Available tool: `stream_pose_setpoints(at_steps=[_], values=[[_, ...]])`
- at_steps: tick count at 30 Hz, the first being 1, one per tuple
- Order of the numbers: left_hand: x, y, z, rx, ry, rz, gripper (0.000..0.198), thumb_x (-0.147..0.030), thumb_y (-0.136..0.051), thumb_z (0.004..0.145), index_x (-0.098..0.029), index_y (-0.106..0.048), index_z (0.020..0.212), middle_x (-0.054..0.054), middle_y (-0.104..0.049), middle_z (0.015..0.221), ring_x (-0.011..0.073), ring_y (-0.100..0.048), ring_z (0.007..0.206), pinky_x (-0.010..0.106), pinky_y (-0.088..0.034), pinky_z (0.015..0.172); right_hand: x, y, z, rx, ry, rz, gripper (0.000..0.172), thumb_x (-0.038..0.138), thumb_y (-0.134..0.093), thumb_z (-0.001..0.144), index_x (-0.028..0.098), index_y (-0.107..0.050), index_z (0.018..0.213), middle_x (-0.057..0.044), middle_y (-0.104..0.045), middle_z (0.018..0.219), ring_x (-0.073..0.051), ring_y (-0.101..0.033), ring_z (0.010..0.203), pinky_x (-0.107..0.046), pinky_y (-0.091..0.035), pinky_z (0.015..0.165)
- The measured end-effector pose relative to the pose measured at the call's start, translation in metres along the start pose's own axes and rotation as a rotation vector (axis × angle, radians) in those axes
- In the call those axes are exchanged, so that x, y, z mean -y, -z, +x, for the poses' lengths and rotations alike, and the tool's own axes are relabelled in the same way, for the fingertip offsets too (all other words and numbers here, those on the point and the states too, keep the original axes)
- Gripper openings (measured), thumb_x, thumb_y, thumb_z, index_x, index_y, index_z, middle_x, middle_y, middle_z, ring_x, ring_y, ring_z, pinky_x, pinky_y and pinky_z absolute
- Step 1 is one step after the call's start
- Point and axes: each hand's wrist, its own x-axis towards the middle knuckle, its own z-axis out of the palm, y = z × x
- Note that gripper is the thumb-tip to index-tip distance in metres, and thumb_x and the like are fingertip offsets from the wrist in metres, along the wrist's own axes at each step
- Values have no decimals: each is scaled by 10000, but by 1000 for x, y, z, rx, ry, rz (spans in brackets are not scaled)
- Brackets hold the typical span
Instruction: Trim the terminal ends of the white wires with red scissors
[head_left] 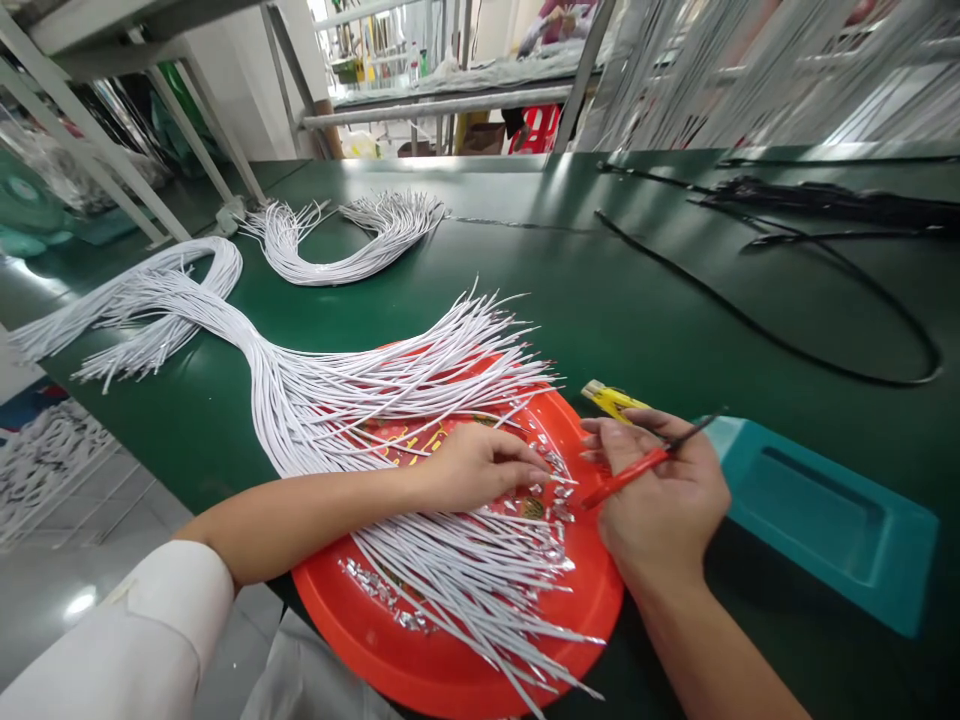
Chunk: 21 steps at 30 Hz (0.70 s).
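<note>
A large bundle of white wires (315, 385) fans out over a round red plastic tray (600, 600), its loose ends pointing right. My left hand (487, 468) lies over the tray between two spreads of wires, fingers bent and pinched together. A thin white wire end shows at its fingertips. Just right of the tray's rim, my right hand (660, 500) is closed around red-handled scissors (626, 478), whose dark tip points up and away to the right. Small shiny silver scraps (382, 595) are scattered on the tray around the wire ends.
Behind my right hand lies a yellow cutter-like tool (611, 400). A teal plastic tray (832, 510) sits at the right. More white wire bundles (330, 265) lie farther back on the green table (510, 260). Black cables (757, 300) curve across the right; metal racks stand behind.
</note>
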Motion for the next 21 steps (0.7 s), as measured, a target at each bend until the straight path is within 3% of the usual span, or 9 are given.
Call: stream_pose_setpoints(at_steps=[3, 6, 11, 16, 19, 21], values=[[0, 1, 2, -109, 64, -139, 312, -260, -656, 754, -111, -655, 1028, 12, -635, 701, 77, -556, 609, 210, -463, 618, 0, 0, -1, 11, 13, -11, 311, 387, -713, 674, 223, -538, 872, 5, -668, 744, -163, -642, 651, -325, -524, 625], [-1, 2, 3, -163, 34, -146, 443, -274, -630, 776, -123, -577, 1189, -11, -602, 649, 71, -526, 550, 212, -446, 575, -1, 1, -2, 39, 35, -44, 313, 398, -726, 657, 216, -551, 842, -13, -671, 763, -192, -661, 709, -346, -533, 644], [-3, 6, 2, -193, -59, -16, 211, -210, -549, 811, -104, -695, 920, 69, -688, 847, 114, -595, 732, 230, -469, 691, -2, 0, -4, 138, 92, -111, 272, 354, -748, 647, 215, -580, 810, -18, -658, 748, -182, -647, 683, -340, -531, 655], [-2, 7, 0, -199, -85, 95, 206, -228, -546, 799, -124, -709, 869, 49, -695, 783, 109, -582, 680, 216, -444, 632, -1, -4, -10, 185, 65, -93, 280, 346, -756, 633, 221, -576, 808, -11, -657, 736, -168, -633, 655, -323, -528, 625], [-2, 7, -1, -211, -166, 244, 200, -205, -544, 784, -128, -718, 842, 46, -689, 747, 113, -568, 662, 224, -423, 620, 1, -7, -17, 258, 93, -180, 238, 343, -738, 649, 220, -585, 784, -9, -653, 712, -162, -621, 618, -305, -519, 578], [-2, 7, -1, -228, -196, 286, 188, -187, -547, 772, -127, -717, 824, 48, -687, 742, 117, -571, 676, 226, -421, 634, 2, -8, -20, 235, 130, -238, 219, 343, -724, 664, 216, -595, 785, -10, -648, 708, -156, -611, 605, -292, -506, 558]])
